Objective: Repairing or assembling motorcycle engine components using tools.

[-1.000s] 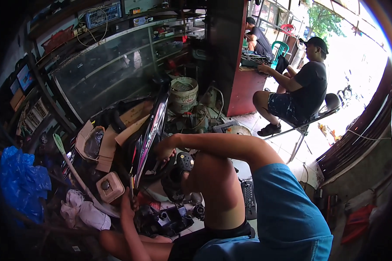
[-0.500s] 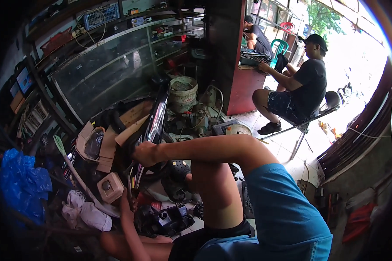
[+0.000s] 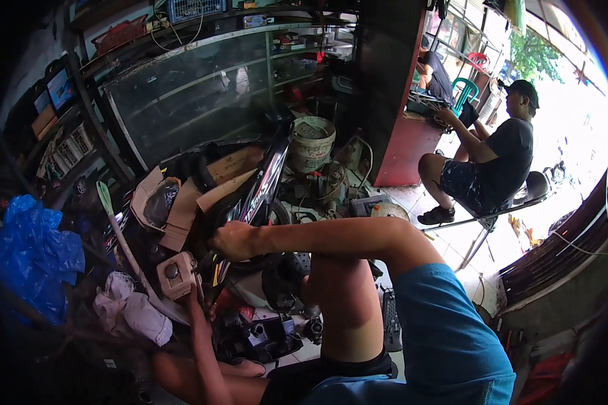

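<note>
A long, glossy black motorcycle body panel (image 3: pixel 269 177) with white, red and yellow graphics stands tilted in front of me. My right hand (image 3: pixel 234 241) is closed in a fist at its lower part, the arm reaching across above my raised knee. My left hand (image 3: pixel 200 302) is low near the panel's bottom end, next to a beige plastic box (image 3: pixel 177 275) with a round dark knob. Shadow and the wrist hide its fingers, so its grip does not show. Behind the panel is a dark wheel (image 3: pixel 277 214).
Open cardboard boxes (image 3: pixel 182 216), a blue plastic bag (image 3: pixel 34 250) and a white sack (image 3: pixel 130 310) crowd the left. Black parts (image 3: pixel 263 337) lie near my feet. A paint-stained bucket (image 3: pixel 312 145) stands behind. At right a person (image 3: pixel 500 155) sits on a folding chair; another sits farther back.
The view has swung, so the surroundings sit farther right in the picture. More of the panel's graphics faces me. My left hand has moved up slightly beside the beige box.
</note>
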